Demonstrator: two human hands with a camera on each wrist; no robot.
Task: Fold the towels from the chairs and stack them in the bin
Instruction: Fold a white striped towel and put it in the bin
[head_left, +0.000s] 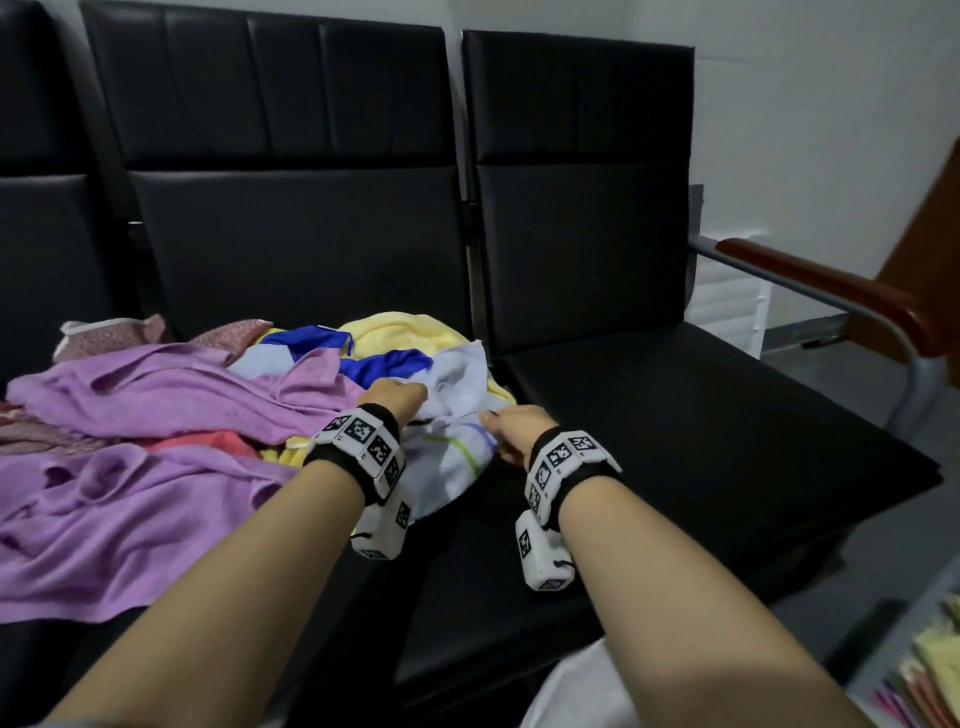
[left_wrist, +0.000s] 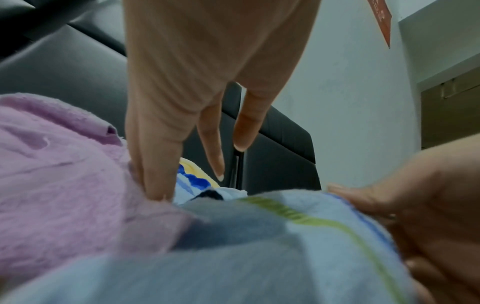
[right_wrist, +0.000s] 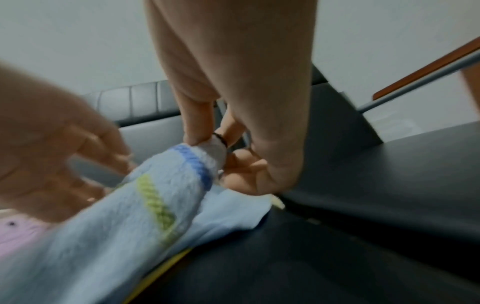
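We see a row of black chairs (head_left: 291, 249) against a pale wall; the right-hand chair seat (head_left: 675, 415) lies bare and ends in a wood-topped armrest (head_left: 821, 283).

Across the middle seat and toward its left edge spreads a heap of towels. The biggest is a purple towel (head_left: 130, 467), crumpled over the seat's front edge, with a pink patterned cloth (head_left: 104, 335) at the back left, a coral piece (head_left: 208, 441) showing between the purple folds, and a yellow towel (head_left: 400, 327) with a blue one (head_left: 322, 340) at the back right of the heap.

At the right edge of that seat, drooping over the front, lies the light blue striped towel (head_left: 452, 457), with green and blue stripes.

At the lower right corner of the head view we make out a bin (head_left: 862, 670) whose rim is pale; inside it are stacked cloths in yellow and pink, cut off by the frame.

Our right hand (head_left: 514, 428) has its grip closed on the light blue striped towel, thumb and forefinger pinching its blue-striped edge in the right wrist view. Our left hand (head_left: 392, 397) has fingers extended, the tips pressing down into the cloth where purple meets light blue; its grip is not closed round anything.
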